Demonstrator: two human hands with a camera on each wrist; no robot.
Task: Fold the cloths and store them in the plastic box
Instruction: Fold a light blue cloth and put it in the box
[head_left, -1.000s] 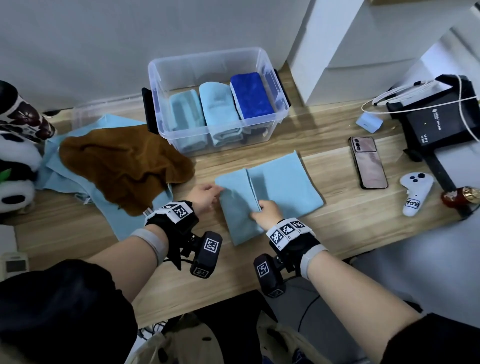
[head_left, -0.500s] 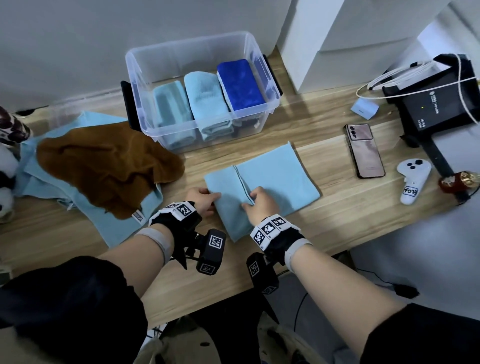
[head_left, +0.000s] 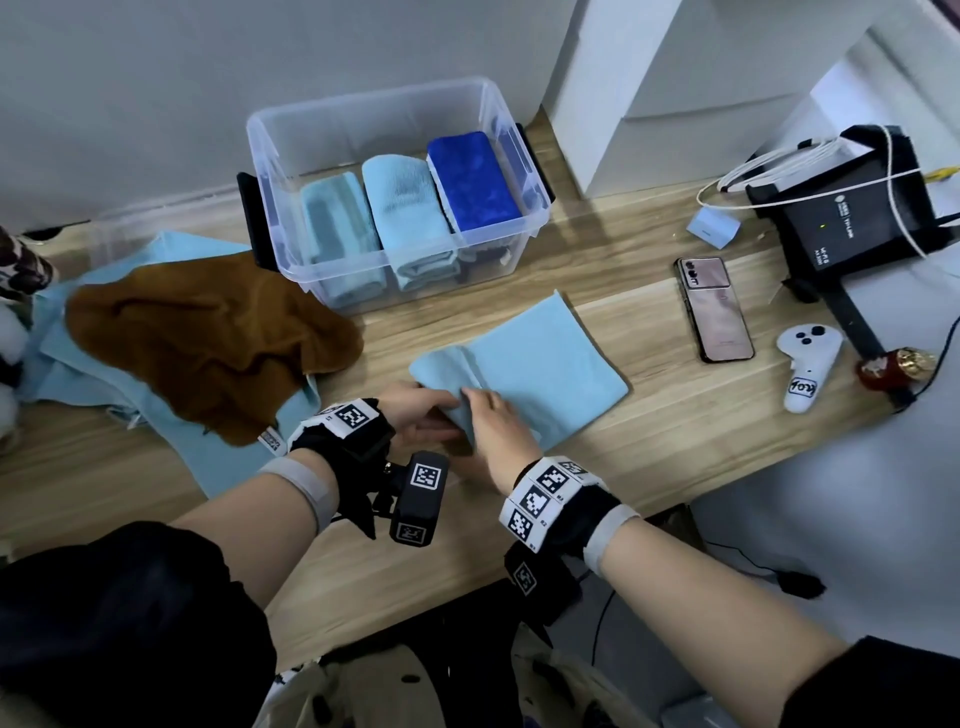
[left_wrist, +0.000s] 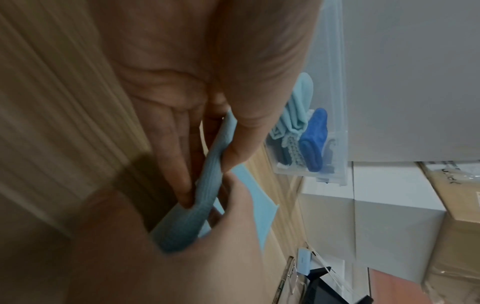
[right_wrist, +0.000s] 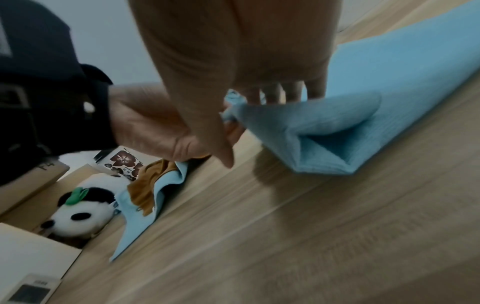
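Note:
A light blue cloth (head_left: 540, 358) lies on the wooden table, partly folded, its near-left end raised off the surface. My left hand (head_left: 441, 413) pinches that raised fold between thumb and fingers, seen close in the left wrist view on the cloth (left_wrist: 207, 185). My right hand (head_left: 475, 415) grips the same end right beside it, fingers curled over the cloth (right_wrist: 363, 131). The clear plastic box (head_left: 509, 135) stands behind, holding three folded cloths: teal (head_left: 337, 228), pale blue (head_left: 405, 208) and dark blue (head_left: 472, 176).
A brown cloth (head_left: 208, 338) lies crumpled over another light blue cloth (head_left: 171, 436) at the left. A phone (head_left: 714, 309), a white controller (head_left: 805, 364) and a black device with cables (head_left: 852, 213) sit at the right. A panda toy (right_wrist: 80, 214) lies in a cardboard box at far left.
Both hands pressed the cloth's left fold flat before; now they have come together and lifted that end off the table.

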